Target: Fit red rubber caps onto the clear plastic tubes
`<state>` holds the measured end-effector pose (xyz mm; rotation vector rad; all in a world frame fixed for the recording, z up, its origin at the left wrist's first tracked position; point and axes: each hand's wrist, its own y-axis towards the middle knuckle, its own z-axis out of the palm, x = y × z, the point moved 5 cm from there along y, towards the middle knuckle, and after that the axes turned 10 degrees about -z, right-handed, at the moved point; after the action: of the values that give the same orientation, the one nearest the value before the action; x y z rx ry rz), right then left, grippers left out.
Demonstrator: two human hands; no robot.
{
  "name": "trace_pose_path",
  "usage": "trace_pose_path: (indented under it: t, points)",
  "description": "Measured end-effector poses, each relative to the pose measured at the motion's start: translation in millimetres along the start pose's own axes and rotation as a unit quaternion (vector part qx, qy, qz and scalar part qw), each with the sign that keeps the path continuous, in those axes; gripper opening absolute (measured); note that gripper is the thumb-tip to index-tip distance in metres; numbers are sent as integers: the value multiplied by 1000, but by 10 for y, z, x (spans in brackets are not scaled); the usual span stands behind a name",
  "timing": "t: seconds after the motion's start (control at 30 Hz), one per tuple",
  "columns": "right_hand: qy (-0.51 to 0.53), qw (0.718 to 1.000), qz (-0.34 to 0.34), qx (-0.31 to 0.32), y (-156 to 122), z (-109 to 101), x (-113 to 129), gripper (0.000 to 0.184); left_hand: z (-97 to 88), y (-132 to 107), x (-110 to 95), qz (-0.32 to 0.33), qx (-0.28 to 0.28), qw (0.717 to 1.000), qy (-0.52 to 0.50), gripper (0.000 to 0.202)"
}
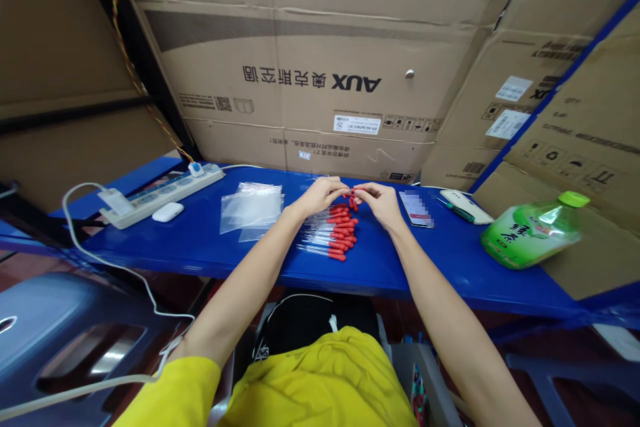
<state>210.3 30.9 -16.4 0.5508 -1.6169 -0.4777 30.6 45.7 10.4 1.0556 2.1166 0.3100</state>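
My left hand (324, 193) and my right hand (379, 203) meet at the back of the blue table, fingertips closed in a pinch. Between them is a small red rubber bulb (349, 193), which both hands seem to grip; the fingers hide most of it. Just below lie a few more red bulbs (353, 203), apparently loose. Nearer to me, several clear droppers (320, 240) with red bulb ends lie side by side, the red ends pointing right. Part of that row passes behind my left wrist.
Clear plastic bags (253, 208) lie left of my left forearm. Further left are a power strip (165, 195) and a white earphone case (168, 212). On the right are a phone (417, 208), a pale flat case (466, 205) and a green drink bottle (530, 230). Cardboard (300, 33) walls the back.
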Motion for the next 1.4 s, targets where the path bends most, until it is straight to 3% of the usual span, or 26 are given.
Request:
trace_pose_path:
  t: [0.2,0.57,1.0,1.2,1.4]
  points:
    - [2,1000,-9,-29,24,-19,24,40,-14,11,-40,-4,-15,999,-39,45]
    - [4,1000,1,-24,0,6,-7,44,6,4,6,-4,0,999,-38,41]
    - [30,999,20,30,3,10,-104,46,17,0,74,-5,10,1000,-20,45]
    - [-34,997,0,72,-2,29,-70,45,-4,0,111,-7,13,1000,-3,44]
    - [-157,977,-62,131,-18,49,72,44,2,-4,124,1,15,1000,0,42]
